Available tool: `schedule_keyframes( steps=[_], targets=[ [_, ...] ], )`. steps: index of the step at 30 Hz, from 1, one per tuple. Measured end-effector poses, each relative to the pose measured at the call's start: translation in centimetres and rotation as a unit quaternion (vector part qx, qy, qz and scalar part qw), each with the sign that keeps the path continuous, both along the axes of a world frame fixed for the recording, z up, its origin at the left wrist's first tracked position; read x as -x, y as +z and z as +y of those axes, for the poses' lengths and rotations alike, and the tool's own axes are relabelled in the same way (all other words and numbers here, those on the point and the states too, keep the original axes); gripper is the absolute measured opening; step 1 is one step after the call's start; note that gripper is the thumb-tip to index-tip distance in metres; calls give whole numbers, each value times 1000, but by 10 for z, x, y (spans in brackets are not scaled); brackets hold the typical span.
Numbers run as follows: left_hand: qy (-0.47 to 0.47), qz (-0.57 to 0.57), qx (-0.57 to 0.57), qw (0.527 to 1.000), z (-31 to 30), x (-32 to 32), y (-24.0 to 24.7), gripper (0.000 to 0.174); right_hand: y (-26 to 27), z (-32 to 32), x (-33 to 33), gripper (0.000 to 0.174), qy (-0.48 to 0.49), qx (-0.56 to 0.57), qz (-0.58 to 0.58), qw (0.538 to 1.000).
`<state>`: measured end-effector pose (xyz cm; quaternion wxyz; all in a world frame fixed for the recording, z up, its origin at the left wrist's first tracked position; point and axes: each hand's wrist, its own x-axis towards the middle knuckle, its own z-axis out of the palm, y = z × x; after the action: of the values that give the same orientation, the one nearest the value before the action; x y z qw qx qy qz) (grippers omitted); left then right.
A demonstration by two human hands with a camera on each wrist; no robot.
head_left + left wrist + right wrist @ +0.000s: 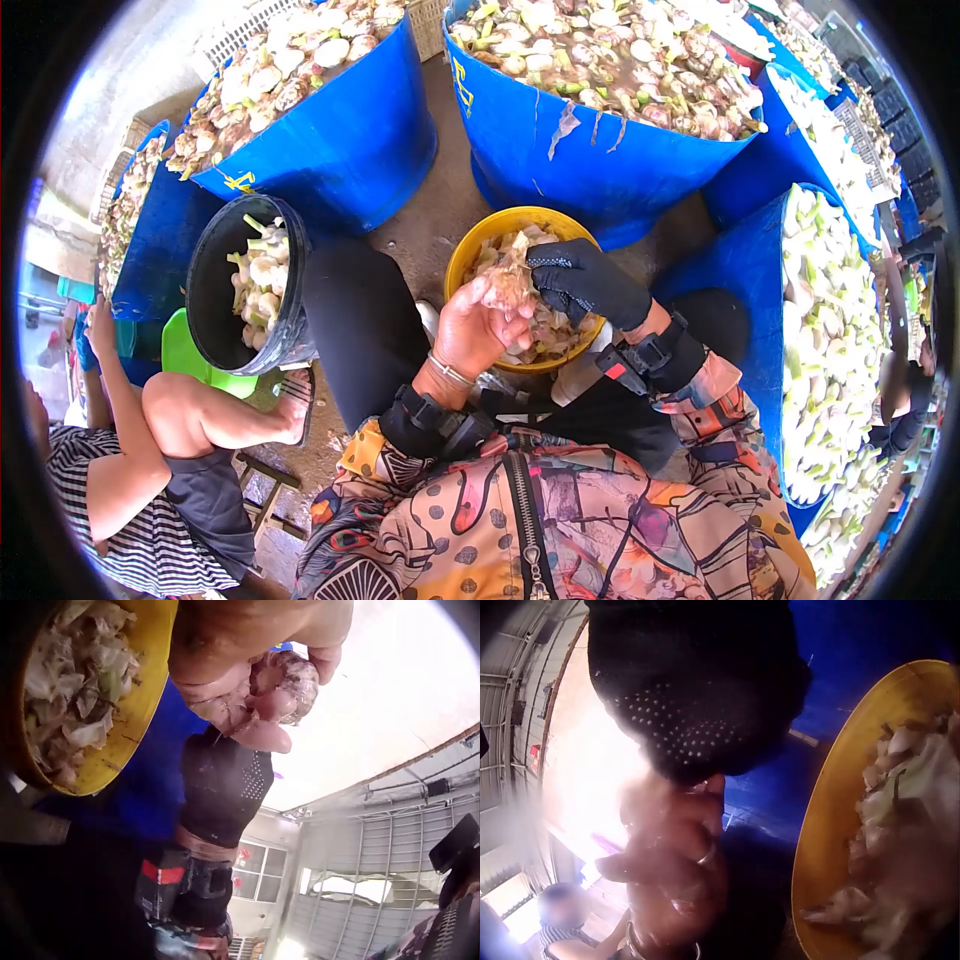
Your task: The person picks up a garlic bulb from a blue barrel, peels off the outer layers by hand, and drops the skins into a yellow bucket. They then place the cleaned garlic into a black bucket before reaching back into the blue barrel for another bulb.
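Observation:
In the head view my bare left hand [468,332] holds a garlic bulb [512,284] over a yellow bucket [459,262]. Its fingers curl round the bulb, whose purple-streaked side [300,684] shows in the left wrist view. My right hand [590,284], in a black glove with white grip dots, has bent fingers against the bulb's other side. The right wrist view shows the back of this glove [682,705], which hides its fingertips. Loose papery peelings [90,690] fill much of the bucket.
Left of my knee leans a black bucket [212,300] with trimmed garlic [262,275]. Large blue tubs [340,140] heaped with garlic stand ahead, and another blue tub [745,300] is close on the right. A person [150,490] sits at left near a green basin [190,355].

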<state>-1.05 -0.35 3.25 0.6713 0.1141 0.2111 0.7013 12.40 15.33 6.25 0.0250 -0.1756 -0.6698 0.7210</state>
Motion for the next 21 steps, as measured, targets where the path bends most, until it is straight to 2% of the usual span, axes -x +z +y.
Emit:
schedule_keyframes(
  steps=[1,3,5,7,9,11,12,15,21],
  targets=[
    [-19,-46,-3,999,0,0,1,44,-6,0,1,32,-2,-31,43,999],
    [-51,-69,-25,996,-1,5,-10,50,-10,-3,6,34,-6,-92,128,988],
    [-61,-92,-31,993,-2,7,-10,50,6,0,7,36,-39,-81,65,994],
    [-56,-77,-3,995,-2,6,-3,48,8,0,9,36,-49,-90,69,992],
    [-49,-61,12,997,1,4,-1,47,-3,1,12,35,-34,-120,140,982],
    [-39,-42,18,998,3,0,-8,47,3,-2,13,32,-14,-159,86,983],
    [-46,-42,30,998,4,1,-9,40,7,-6,14,31,-5,-175,59,983],
    [-25,11,75,997,5,-3,-7,34,-11,-1,17,28,14,-153,73,985],
    [-1,156,62,986,8,-5,-9,32,-19,2,19,26,8,-147,83,986]
  ],
)
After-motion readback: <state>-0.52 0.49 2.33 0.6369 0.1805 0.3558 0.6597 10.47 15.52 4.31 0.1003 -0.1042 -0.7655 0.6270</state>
